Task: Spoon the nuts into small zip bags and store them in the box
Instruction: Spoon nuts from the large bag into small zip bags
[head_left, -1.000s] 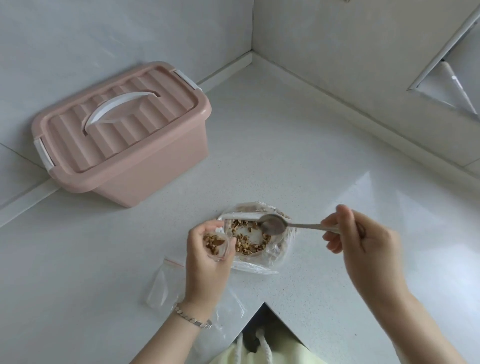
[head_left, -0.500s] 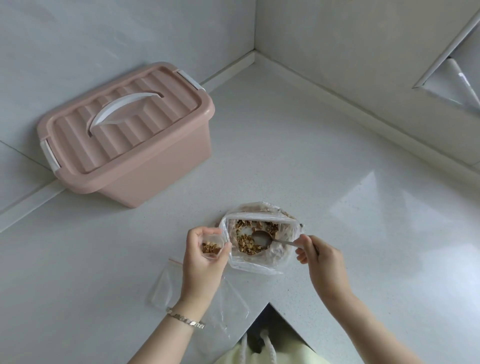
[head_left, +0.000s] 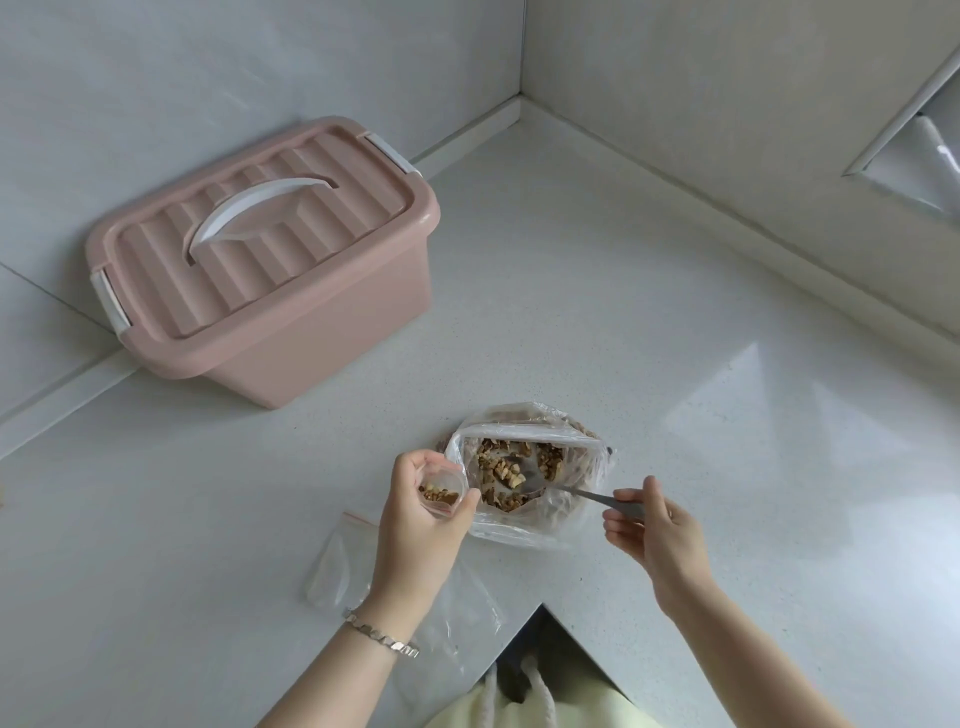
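Holding a zip bag (head_left: 450, 475) open at lower centre of the frame, the left hand (head_left: 421, 535) has its fingers and thumb curled round it. A few nuts (head_left: 439, 496) sit in the bottom of it. Just to its right, a large bag (head_left: 545, 525) of clear plastic lies open on the white desk (head_left: 701, 374), with many more nuts inside. The right hand (head_left: 660, 540) pinches the handle of a metal spoon (head_left: 602, 499) between thumb and fingers, and the bowl is down among the nuts in the large bag. Spare bags (head_left: 332, 566) lie flat on the desk beneath the left wrist, which wears a bracelet (head_left: 382, 634). The pink box (head_left: 270, 270), lid on, sits at upper left against the wall, well apart from the hands.
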